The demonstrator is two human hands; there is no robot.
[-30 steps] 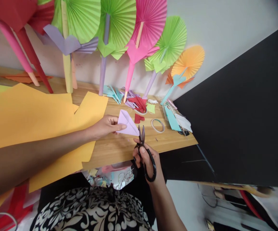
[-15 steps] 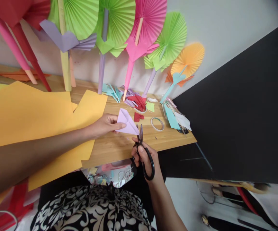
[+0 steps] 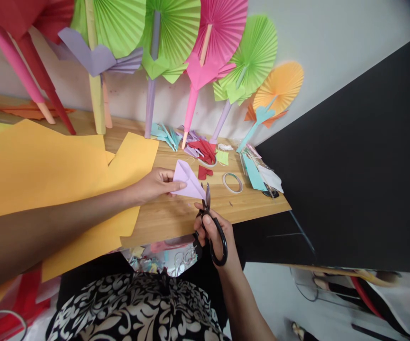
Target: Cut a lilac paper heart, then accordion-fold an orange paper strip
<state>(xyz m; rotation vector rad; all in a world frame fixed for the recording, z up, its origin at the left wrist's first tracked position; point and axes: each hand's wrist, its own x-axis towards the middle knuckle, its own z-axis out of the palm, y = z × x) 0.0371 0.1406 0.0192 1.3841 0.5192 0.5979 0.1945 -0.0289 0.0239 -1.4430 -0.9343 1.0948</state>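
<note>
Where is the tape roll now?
Head view: the tape roll lies on the table, right of the scissors, between the red scrap and the teal pieces.

A wooden table point(image 3: 171, 219) is being backed by a white wall point(image 3: 332, 42), evenly lit; a black panel point(image 3: 361, 166) is being seen beside it.

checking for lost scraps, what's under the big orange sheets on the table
Only the wooden table shows, past the edges of the orange sheets. Whatever else lies beneath them is covered and cannot be seen.
</note>
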